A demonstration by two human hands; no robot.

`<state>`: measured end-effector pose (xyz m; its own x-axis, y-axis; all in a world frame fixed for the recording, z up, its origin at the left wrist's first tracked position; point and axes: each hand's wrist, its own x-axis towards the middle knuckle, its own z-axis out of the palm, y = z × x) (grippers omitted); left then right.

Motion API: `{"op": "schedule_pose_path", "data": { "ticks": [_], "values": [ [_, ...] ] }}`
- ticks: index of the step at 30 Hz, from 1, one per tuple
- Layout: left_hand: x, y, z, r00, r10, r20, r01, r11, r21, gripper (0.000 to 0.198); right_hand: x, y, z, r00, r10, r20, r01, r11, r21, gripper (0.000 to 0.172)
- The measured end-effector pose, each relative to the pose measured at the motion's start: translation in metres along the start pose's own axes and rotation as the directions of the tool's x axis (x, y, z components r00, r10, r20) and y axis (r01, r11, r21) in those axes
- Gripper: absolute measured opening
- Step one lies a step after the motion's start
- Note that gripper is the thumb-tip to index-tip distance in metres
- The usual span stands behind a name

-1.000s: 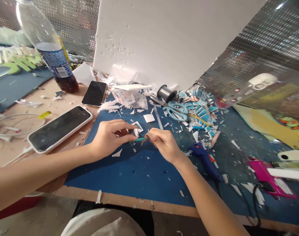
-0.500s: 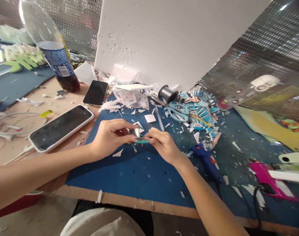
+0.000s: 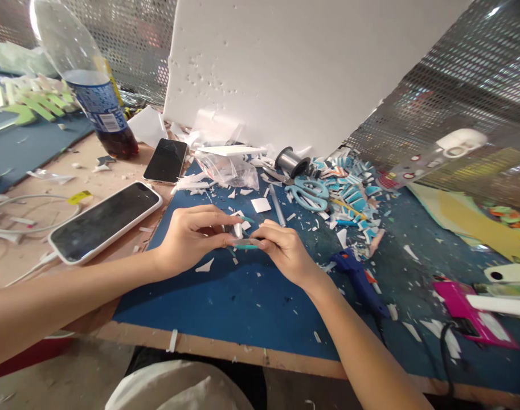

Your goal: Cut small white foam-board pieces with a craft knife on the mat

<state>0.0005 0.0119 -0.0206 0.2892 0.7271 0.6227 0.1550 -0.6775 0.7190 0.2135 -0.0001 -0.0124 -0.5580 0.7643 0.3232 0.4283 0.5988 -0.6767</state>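
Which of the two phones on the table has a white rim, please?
The bigger phone, nearer the left hand; the smaller one beside the bottle is all black.

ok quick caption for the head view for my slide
Over a scrap-strewn blue mat, the left hand and right hand pinch a teal strip; scissors and glue gun lie nearby.

Craft workshop: desk (image 3: 123, 173) with blue cutting mat (image 3: 242, 302) strewn with foam offcuts (image 3: 349, 193), scissors (image 3: 306, 193) and wire spool (image 3: 290, 162) far centre, blue glue gun (image 3: 357, 279) near right, white foam board (image 3: 294, 68) against perforated metal panels (image 3: 456, 97).
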Motion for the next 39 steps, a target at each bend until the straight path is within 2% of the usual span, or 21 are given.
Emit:
{"op": "schedule_pose_path", "data": {
  "ticks": [16,32,39],
  "values": [
    [0.001,-0.001,0.0,0.998,0.055,-0.024,-0.055,0.998,0.009,0.014,0.001,-0.002,0.003,1.0,-0.015,-0.019,0.015,1.0,0.014,0.042],
    [0.002,0.001,0.0,0.999,0.048,0.001,-0.048,0.998,0.04,0.013,-0.001,0.001,0.008,0.999,-0.019,-0.026,0.019,1.0,0.013,0.042],
    [0.0,0.002,0.002,1.0,0.006,-0.013,-0.006,1.0,0.012,0.012,0.0,0.0,0.01,0.999,-0.027,-0.045,0.029,0.999,0.03,0.042]
  ]
}}
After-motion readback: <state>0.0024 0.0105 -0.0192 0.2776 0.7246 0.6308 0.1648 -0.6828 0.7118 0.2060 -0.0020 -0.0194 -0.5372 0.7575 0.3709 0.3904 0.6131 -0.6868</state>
